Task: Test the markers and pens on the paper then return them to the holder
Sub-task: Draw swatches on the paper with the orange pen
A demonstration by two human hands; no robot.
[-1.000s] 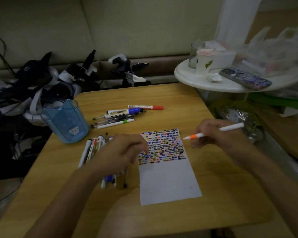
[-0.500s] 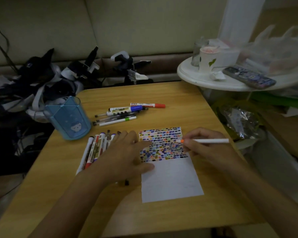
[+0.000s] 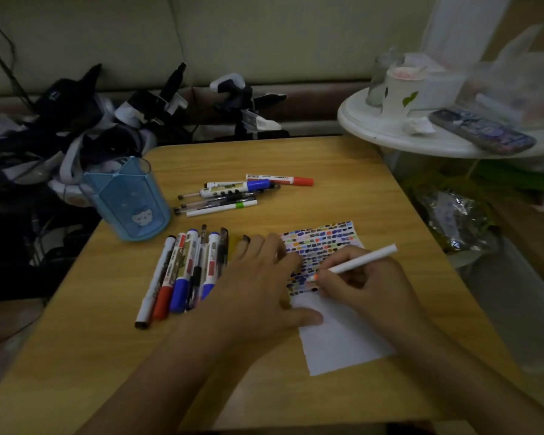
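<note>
Wooden bench (image 3: 343, 171), carrying everything, with the paper (image 3: 343, 340) as landmark on its near right part. Blue holder (image 3: 129, 202), standing upright well to the far left of the paper, seemingly with no pens in it. Left hand (image 3: 258, 290), flat with fingers straight, pressing on the paper's left edge and pinning the sheet. Right hand (image 3: 368, 287), over the paper's middle, fingers curled round a white marker (image 3: 363, 259) with an orange tip, tip down at the lower rows of coloured dashes. Row of markers and pens (image 3: 186, 271) just left of the paper, beside the left hand; second bunch (image 3: 233, 193) farther off, beyond the paper toward the holder's right. Step in hand, judging by this: testing the orange marker on the sheet. Next move likely calls for finishing the stroke, lifting the tip clear, capping if a cap is about, then carrying the marker across to the holder; cap not visible.
</note>
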